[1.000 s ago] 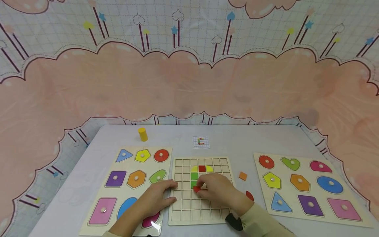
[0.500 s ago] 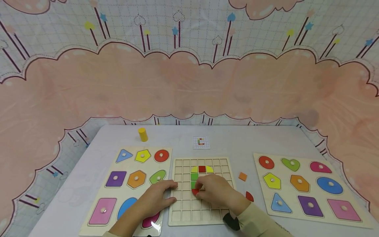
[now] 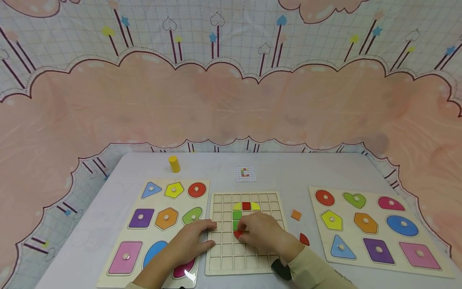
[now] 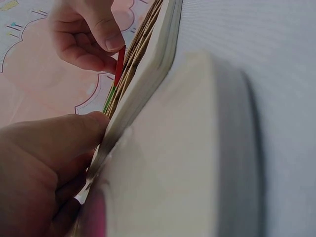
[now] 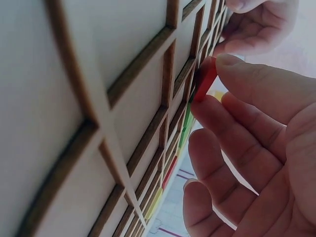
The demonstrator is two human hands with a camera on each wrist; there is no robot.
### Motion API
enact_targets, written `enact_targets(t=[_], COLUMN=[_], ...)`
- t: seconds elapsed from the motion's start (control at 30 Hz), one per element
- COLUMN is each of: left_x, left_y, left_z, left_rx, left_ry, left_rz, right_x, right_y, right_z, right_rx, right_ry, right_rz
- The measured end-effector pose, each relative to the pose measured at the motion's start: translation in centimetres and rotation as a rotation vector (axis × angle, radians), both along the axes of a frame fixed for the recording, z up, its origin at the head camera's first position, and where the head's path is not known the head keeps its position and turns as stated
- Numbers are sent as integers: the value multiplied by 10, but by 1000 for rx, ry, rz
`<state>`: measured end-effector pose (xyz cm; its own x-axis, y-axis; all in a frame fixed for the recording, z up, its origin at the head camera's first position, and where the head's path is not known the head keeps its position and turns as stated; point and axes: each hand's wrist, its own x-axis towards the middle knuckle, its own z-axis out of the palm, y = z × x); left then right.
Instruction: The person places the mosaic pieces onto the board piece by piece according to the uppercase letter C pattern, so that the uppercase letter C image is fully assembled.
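My right hand (image 3: 265,233) pinches a red quarter-round tile (image 5: 206,79) between thumb and index finger, tilted over the wooden grid board (image 3: 220,263). In the head view the tile sits just below two green tiles (image 3: 236,215) stacked in one column. Above those, a red square tile (image 3: 246,206) lies between two yellow rounded tiles (image 3: 255,206). My left hand (image 3: 189,240) rests at the board's left edge, thumb and index finger apart and touching the rim; its thumb tip lies on that edge in the left wrist view.
Peg puzzle boards stand left (image 3: 119,230) and right (image 3: 346,224) of the grid. An orange square tile (image 3: 296,215) and a red curved tile (image 3: 304,239) lie right of it. Behind are a small pattern card (image 3: 245,174) and a yellow cylinder (image 3: 174,164).
My right hand has shifted slightly left with the red tile, which has come to the cell below the green ones. The left hand stays where it was.
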<state>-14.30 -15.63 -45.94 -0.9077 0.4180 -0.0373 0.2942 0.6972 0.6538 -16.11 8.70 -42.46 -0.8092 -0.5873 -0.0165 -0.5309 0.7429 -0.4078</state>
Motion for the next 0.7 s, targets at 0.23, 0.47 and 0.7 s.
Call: enact_targets(t=[0.23,0.47,0.7], left_x=[0,0,0], left_y=[0,0,0], left_z=[0,0,0], left_rx=[5,2,5], left_ry=[1,1,7], left_rz=[-2,-2,-6], right_x=[0,-1,-2], right_y=[-2,-4,-4], right_z=[0,1,-2], right_rx=[24,27,30], right_ry=[16,12,-9], right_rz=[-9,-10,-22])
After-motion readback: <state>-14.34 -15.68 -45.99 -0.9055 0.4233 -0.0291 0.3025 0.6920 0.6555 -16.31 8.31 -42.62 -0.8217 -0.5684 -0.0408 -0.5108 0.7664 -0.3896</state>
